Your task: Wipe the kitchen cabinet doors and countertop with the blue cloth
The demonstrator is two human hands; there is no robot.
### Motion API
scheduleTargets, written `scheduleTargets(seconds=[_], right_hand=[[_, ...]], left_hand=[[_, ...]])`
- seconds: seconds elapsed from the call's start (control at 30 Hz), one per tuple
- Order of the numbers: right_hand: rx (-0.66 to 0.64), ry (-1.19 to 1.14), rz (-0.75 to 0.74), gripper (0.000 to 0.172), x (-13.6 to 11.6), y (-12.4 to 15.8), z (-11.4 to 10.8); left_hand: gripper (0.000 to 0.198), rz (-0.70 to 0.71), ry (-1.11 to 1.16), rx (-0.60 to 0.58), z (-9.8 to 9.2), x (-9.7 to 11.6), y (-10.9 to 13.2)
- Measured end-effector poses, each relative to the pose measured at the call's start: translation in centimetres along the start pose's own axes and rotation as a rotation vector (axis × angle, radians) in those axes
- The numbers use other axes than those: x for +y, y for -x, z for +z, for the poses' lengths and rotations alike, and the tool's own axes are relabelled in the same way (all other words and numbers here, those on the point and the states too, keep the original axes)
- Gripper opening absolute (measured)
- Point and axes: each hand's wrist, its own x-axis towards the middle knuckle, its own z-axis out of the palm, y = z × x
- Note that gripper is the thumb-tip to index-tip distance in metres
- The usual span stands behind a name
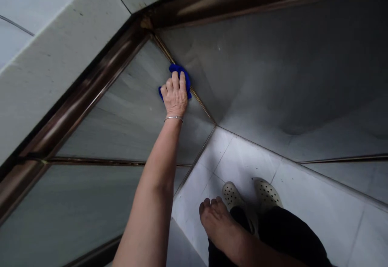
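Observation:
My left hand [175, 95], with a thin bracelet [173, 118] at the wrist, is closed over a blue cloth [185, 77]. It presses the cloth against the grey panel [121, 117], at the gold-brown corner strip [165, 51] where two panels meet. Part of the cloth is hidden under the fingers. Lower down, my right hand [216, 218] hangs in front of my legs with its fingers curled. Its palm side faces away, so I cannot see whether anything is in it.
A shiny brown metal frame [100, 77] runs under the pale countertop edge [69, 45]. A large dark grey panel [287, 65] stands on the right. Below are white floor tiles [309, 190] with small specks, and my perforated clogs [268, 193].

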Motion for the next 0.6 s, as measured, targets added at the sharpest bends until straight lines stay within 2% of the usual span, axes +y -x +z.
scheduleTargets(seconds=[0.1,0.2,0.3,0.4,0.47,0.53,0.6], right_hand=[[-0.016,0.034,-0.016,0.055,0.2,-0.7,-0.5],[-0.047,0.035,0.026,0.057,-0.4,-1.5,-1.2],[-0.061,0.034,0.039,0.052,-1.3,-1.7,-1.9],[-0.032,0.042,-0.031,0.05,-1.5,-1.1,-2.0],[-0.039,0.074,-0.083,0.051,-1.4,-0.7,-1.8],[-0.067,0.124,-0.1,0.054,-1.2,-0.6,-1.5],[-0.083,0.16,-0.07,0.052,-1.1,-0.8,-1.3]], left_hand=[[0.048,-0.002,-0.033,-0.028,-0.6,0.2,0.1],[0.045,-0.031,-0.015,-0.036,-2.0,0.8,-0.1],[0.044,-0.073,0.131,0.11,-2.7,2.3,-0.7],[0.045,-0.144,0.27,0.297,-1.5,4.8,-1.3],[0.049,-0.21,0.296,0.358,0.1,6.6,-1.4],[0.054,-0.3,0.302,0.353,1.7,7.9,-1.0],[0.055,-0.416,0.353,0.257,2.9,8.2,0.1]])
